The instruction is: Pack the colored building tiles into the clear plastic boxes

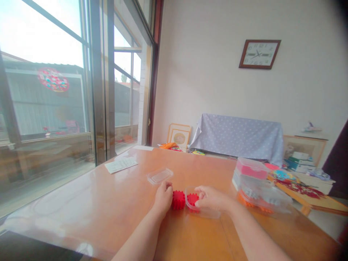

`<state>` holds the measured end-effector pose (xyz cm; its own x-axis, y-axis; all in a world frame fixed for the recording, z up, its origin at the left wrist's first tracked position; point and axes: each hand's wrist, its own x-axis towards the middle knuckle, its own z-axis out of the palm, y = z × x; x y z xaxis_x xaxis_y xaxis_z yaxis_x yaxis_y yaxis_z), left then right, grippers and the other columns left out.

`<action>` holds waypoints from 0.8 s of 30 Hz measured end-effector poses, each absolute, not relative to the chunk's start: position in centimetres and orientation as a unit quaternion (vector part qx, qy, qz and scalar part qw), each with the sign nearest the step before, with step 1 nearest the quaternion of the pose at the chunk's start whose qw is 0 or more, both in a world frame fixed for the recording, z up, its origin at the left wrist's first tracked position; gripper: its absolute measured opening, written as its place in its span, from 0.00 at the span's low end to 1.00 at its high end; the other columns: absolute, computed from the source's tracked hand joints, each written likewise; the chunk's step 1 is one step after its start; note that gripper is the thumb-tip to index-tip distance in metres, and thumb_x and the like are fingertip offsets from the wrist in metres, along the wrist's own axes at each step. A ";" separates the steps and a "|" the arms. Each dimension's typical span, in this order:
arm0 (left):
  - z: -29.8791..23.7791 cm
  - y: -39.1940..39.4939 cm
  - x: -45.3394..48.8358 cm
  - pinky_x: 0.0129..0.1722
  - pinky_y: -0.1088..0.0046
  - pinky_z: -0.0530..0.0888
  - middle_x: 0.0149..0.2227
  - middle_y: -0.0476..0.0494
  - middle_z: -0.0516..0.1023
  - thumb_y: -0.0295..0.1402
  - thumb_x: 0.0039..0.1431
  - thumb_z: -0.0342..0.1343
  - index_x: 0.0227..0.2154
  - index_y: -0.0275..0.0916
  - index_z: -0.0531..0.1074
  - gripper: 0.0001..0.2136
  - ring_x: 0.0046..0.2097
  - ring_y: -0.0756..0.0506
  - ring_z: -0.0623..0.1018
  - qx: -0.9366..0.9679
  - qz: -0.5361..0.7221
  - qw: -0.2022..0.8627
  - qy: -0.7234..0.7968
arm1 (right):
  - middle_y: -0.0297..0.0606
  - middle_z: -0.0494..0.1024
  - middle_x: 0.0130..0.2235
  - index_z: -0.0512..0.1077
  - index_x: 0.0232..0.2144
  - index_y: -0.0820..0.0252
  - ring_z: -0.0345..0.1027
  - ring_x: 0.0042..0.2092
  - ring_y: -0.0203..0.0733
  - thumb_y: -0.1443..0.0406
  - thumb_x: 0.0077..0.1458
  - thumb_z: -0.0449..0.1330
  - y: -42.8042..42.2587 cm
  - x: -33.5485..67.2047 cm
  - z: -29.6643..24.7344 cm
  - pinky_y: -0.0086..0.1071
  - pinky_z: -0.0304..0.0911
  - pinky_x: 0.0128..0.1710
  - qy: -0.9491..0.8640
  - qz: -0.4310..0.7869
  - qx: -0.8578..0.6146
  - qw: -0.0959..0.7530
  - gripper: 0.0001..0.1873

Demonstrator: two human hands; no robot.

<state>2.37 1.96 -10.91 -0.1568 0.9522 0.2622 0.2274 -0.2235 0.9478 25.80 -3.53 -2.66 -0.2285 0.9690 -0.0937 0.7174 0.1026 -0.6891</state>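
Observation:
A stack of red toothed plastic pieces [178,200] stands on the wooden table, just left of a clear plastic container [210,214]. My left hand [163,198] rests against the stack's left side with curled fingers; whatever they grip is hidden. Inside the container lie more red toothed pieces [192,199]. My right hand [211,197] reaches over the container from the right, its thumb and fingers closed at the edge of these red pieces. Beyond my left hand, a clear plastic lid [160,176] lies flat.
Clear boxes [251,170] holding pink, orange and grey pieces stand at the table's right side. A printed paper sheet [121,165] lies far left on the table [89,203]. Past the right edge is a lower board [320,197] with dark red scraps. Glass windows line the left.

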 end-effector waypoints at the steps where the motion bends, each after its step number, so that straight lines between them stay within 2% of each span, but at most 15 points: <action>1: -10.9 2.0 2.4 0.37 0.71 0.71 0.32 0.46 0.78 0.27 0.55 0.52 0.37 0.38 0.74 0.08 0.34 0.46 0.76 0.558 0.548 0.331 0.528 | 0.32 0.76 0.34 0.74 0.48 0.59 0.67 0.33 0.36 0.62 0.42 0.69 -3.5 25.9 -2.7 0.27 0.58 0.31 -0.714 0.321 -0.590 0.197 0.27; 4: -11.1 2.0 2.4 0.38 0.70 0.71 0.32 0.46 0.78 0.27 0.55 0.51 0.37 0.38 0.74 0.09 0.35 0.45 0.76 0.558 0.548 0.331 0.528 | 0.34 0.77 0.36 0.72 0.53 0.60 0.68 0.33 0.36 0.62 0.44 0.68 -3.3 26.3 -2.9 0.27 0.59 0.32 -0.713 0.337 -0.585 0.191 0.31; 7: -11.2 2.1 2.4 0.39 0.70 0.71 0.32 0.46 0.78 0.27 0.55 0.51 0.37 0.39 0.73 0.09 0.36 0.45 0.76 0.559 0.547 0.331 0.527 | 0.35 0.78 0.37 0.72 0.52 0.61 0.69 0.34 0.37 0.62 0.48 0.65 -2.9 26.4 -3.4 0.28 0.59 0.32 -0.718 0.324 -0.586 0.192 0.27; 10: -11.4 2.3 2.4 0.40 0.71 0.71 0.34 0.45 0.78 0.27 0.55 0.50 0.37 0.39 0.73 0.09 0.38 0.45 0.76 0.563 0.546 0.330 0.525 | 0.37 0.78 0.38 0.74 0.49 0.59 0.71 0.36 0.40 0.60 0.51 0.62 -2.5 25.8 -3.4 0.30 0.61 0.34 -0.721 0.259 -0.601 0.227 0.22; 15: -11.4 2.4 2.4 0.41 0.71 0.70 0.37 0.45 0.78 0.26 0.55 0.48 0.37 0.38 0.72 0.10 0.39 0.46 0.76 0.568 0.546 0.327 0.522 | 0.41 0.77 0.48 0.74 0.50 0.55 0.71 0.49 0.46 0.57 0.51 0.64 -3.1 22.8 -1.5 0.35 0.63 0.49 -0.788 0.148 -0.549 0.234 0.24; 19: -11.5 2.4 2.4 0.40 0.72 0.70 0.36 0.45 0.78 0.25 0.55 0.48 0.36 0.39 0.72 0.09 0.39 0.46 0.76 0.570 0.546 0.325 0.520 | 0.44 0.69 0.61 0.72 0.54 0.52 0.59 0.63 0.54 0.55 0.48 0.65 -4.0 20.4 0.0 0.44 0.54 0.61 -0.824 0.113 -0.533 0.157 0.30; 22: -11.6 2.5 2.5 0.40 0.72 0.70 0.36 0.45 0.78 0.24 0.55 0.48 0.36 0.38 0.71 0.09 0.38 0.46 0.76 0.568 0.547 0.324 0.522 | 0.44 0.61 0.67 0.75 0.49 0.52 0.44 0.70 0.61 0.54 0.47 0.66 -4.0 19.6 0.1 0.52 0.47 0.65 -0.832 0.122 -0.534 0.085 0.26; 24: -11.6 2.6 2.5 0.40 0.71 0.70 0.36 0.45 0.78 0.24 0.55 0.48 0.36 0.38 0.71 0.09 0.38 0.46 0.76 0.567 0.548 0.324 0.523 | 0.43 0.62 0.67 0.76 0.43 0.53 0.40 0.71 0.62 0.56 0.46 0.66 -3.7 19.5 -0.3 0.52 0.46 0.65 -0.836 0.128 -0.530 0.069 0.21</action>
